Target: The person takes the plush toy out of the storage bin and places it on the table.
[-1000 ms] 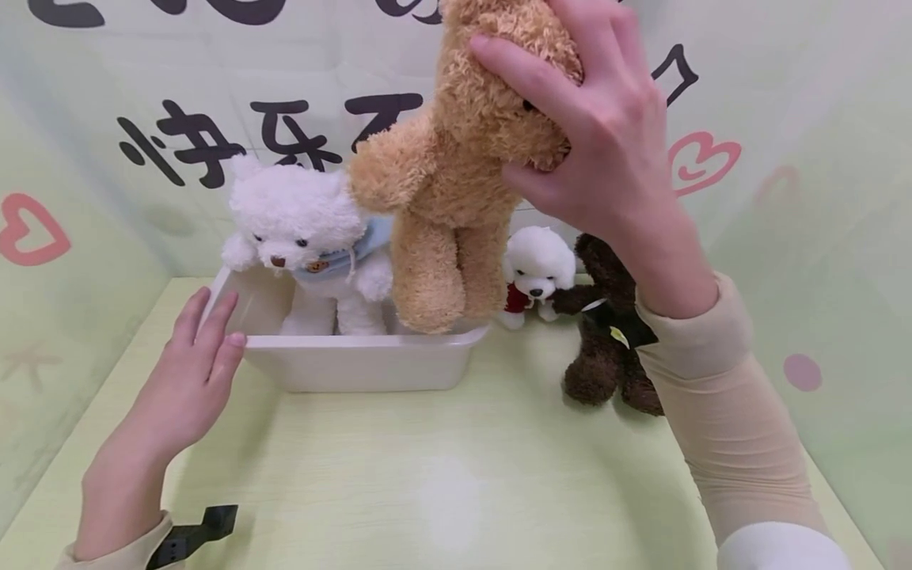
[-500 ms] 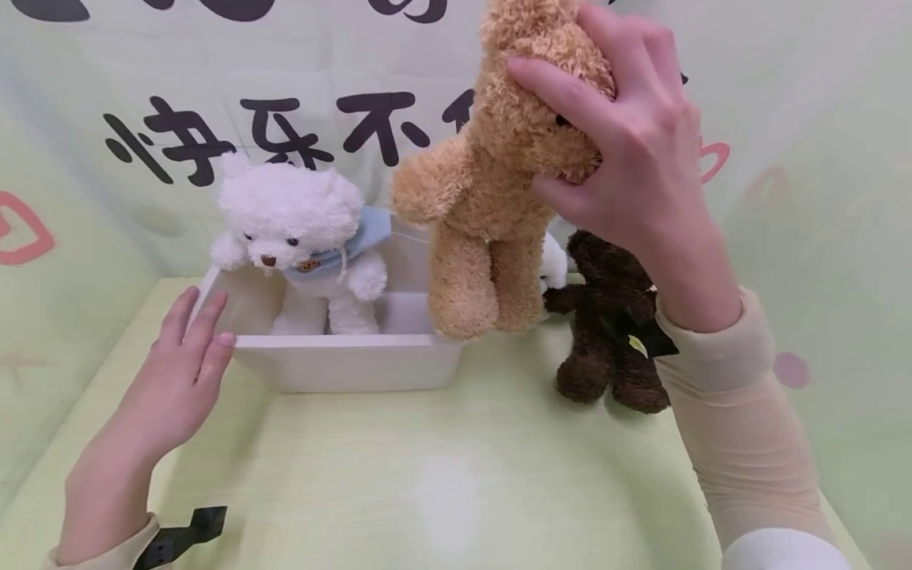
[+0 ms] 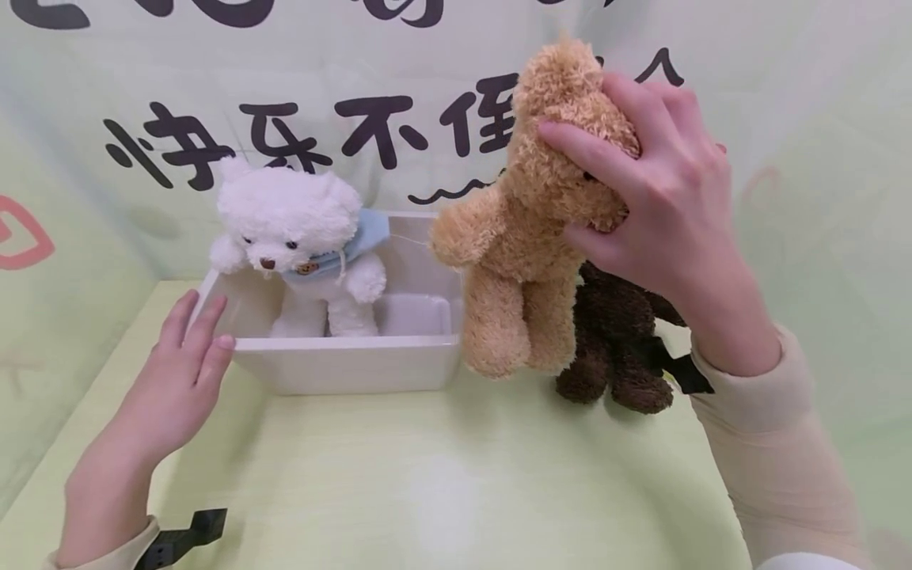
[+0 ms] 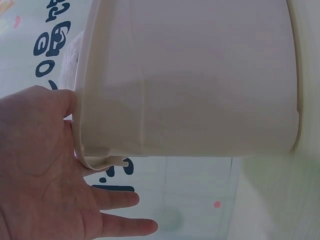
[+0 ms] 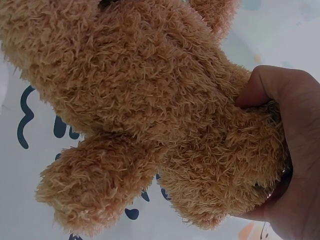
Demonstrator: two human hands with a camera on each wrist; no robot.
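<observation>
Your right hand (image 3: 670, 182) is gripping the tan bear (image 3: 537, 245) by its head, thumb and fingers curling round the plush. The bear is hanging upright, feet down, just beside the right end of the white bin (image 3: 349, 368), and is partly covering a dark brown bear (image 3: 606, 348) on the far right of the table (image 3: 427, 467). Your left hand (image 3: 174, 388) is resting against the bin's near left corner, its fingers extending straight and two of them spreading apart past the rim in the left wrist view. Inside the bin, on the left, a white bear (image 3: 292, 202) is standing and wearing a blue scarf (image 3: 370, 231). Beyond everything, a backdrop (image 3: 299, 59) is showing dark lettering.
</observation>
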